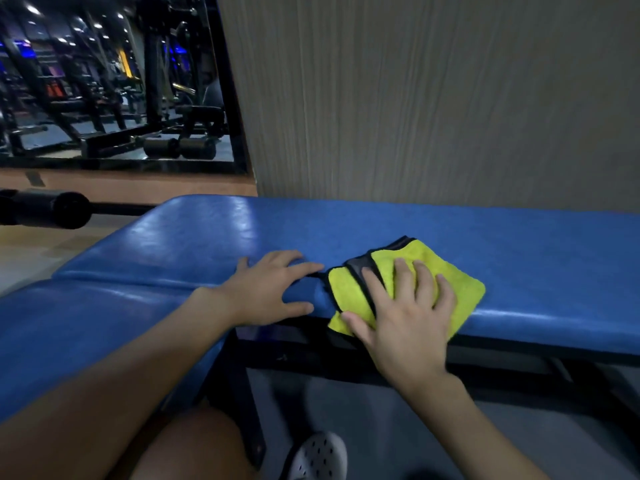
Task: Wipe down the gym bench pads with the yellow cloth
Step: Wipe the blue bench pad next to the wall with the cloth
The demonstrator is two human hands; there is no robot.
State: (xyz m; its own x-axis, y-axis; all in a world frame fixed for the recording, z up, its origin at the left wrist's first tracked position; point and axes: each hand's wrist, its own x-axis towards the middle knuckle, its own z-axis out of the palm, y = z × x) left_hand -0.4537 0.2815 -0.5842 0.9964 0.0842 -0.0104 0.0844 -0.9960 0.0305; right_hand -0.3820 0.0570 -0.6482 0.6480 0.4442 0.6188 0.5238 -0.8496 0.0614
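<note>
Yellow cloth (460, 285) lying flat under right hand (405, 306), fingers straight and spread, pressing it onto pad (519, 251), gripping nothing. Cloth sitting at pad's front edge, one corner hanging over. On pad just beside cloth, left hand (266, 292) resting, fingers loosely spread, thumb lying along front edge, holding nothing. Seat (86, 327) adjoining pad's left end. Black frame (502, 358) running under pad. Grey wall (415, 98) standing behind pad.
</note>
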